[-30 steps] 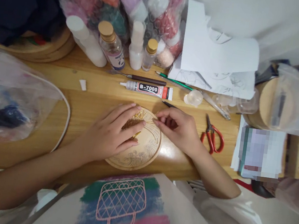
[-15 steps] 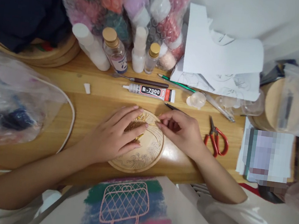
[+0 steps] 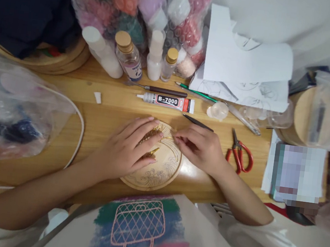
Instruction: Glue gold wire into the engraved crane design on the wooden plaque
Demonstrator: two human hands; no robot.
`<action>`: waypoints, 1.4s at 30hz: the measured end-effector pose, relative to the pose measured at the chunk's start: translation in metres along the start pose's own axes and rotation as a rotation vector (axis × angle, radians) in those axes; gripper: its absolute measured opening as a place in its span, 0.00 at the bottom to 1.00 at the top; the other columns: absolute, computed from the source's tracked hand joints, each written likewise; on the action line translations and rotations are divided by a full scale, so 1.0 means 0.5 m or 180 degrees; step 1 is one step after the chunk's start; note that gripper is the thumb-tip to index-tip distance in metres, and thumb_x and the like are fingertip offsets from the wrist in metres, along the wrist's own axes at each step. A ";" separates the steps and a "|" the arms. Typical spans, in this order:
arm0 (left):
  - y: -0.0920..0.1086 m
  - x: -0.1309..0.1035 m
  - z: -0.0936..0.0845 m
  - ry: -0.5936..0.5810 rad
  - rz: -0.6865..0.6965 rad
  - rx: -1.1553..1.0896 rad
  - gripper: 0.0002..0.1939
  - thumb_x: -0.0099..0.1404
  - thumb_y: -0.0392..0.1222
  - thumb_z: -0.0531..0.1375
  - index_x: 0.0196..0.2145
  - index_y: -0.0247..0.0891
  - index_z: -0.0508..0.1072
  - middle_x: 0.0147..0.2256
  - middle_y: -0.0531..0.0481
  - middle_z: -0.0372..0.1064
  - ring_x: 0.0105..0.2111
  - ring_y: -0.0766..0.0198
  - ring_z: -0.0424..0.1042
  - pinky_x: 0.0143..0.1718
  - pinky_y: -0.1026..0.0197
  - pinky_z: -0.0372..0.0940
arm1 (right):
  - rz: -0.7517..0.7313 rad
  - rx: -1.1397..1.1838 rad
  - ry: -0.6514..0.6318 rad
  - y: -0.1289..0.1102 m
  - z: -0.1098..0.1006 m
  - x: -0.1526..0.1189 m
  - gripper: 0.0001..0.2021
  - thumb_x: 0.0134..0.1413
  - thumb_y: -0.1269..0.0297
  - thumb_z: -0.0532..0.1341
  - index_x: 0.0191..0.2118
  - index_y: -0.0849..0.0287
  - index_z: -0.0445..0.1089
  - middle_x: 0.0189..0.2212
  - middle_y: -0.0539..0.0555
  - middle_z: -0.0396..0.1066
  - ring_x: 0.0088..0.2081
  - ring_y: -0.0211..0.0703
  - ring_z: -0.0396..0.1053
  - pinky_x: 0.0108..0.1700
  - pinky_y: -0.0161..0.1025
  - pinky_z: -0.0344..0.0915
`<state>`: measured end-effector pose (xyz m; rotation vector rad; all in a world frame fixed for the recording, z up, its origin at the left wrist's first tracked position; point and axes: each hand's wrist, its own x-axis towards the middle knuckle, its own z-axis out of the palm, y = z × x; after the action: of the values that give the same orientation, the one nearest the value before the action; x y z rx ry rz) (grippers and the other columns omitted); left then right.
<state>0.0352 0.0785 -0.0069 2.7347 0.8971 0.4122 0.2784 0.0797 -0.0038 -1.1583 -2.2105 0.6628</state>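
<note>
Head view: left hand lies flat, fingers spread, pressing gold wire onto the round wooden disc — as before. Right hand pinches the wire's end at the disc's edge; the dark pick beyond its fingers now shows more.

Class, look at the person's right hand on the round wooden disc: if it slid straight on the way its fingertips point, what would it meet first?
The right hand points leftward across the wooden disc. It would first meet the gold wire pieces, then almost at once the fingertips of the left hand resting there. Depth is unclear.
</note>
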 end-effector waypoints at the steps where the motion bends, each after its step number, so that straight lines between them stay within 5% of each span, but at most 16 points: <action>1: 0.000 0.000 0.000 -0.0002 0.0008 0.0018 0.21 0.69 0.47 0.56 0.54 0.30 0.68 0.57 0.31 0.63 0.60 0.42 0.62 0.57 0.41 0.65 | -0.0029 -0.0080 -0.0047 0.001 0.001 0.000 0.06 0.61 0.70 0.58 0.39 0.60 0.73 0.26 0.51 0.70 0.26 0.35 0.66 0.29 0.33 0.62; 16: -0.001 -0.002 0.004 0.0016 -0.0016 0.0008 0.19 0.68 0.47 0.57 0.55 0.39 0.68 0.59 0.36 0.60 0.61 0.45 0.60 0.58 0.41 0.63 | -0.0197 -0.0443 -0.0116 0.005 0.004 -0.003 0.08 0.64 0.67 0.57 0.39 0.59 0.74 0.29 0.52 0.74 0.28 0.37 0.69 0.31 0.34 0.63; 32: 0.002 0.000 0.002 0.0007 -0.0013 -0.0024 0.18 0.68 0.46 0.57 0.53 0.36 0.70 0.59 0.33 0.61 0.61 0.43 0.61 0.57 0.40 0.64 | -0.0180 -0.0808 -0.0275 0.000 0.005 -0.004 0.10 0.65 0.65 0.55 0.39 0.60 0.73 0.30 0.54 0.74 0.30 0.40 0.70 0.32 0.37 0.64; 42: 0.001 -0.002 0.005 0.0014 -0.0039 -0.0047 0.20 0.67 0.47 0.59 0.55 0.39 0.69 0.60 0.35 0.60 0.62 0.44 0.59 0.58 0.41 0.63 | -0.0465 -0.1445 -0.0136 -0.017 0.010 -0.005 0.07 0.63 0.72 0.57 0.42 0.61 0.72 0.28 0.52 0.73 0.27 0.40 0.67 0.28 0.39 0.60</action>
<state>0.0355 0.0770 -0.0093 2.7148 0.9077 0.4208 0.2712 0.0724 -0.0025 -1.1811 -2.5317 0.1245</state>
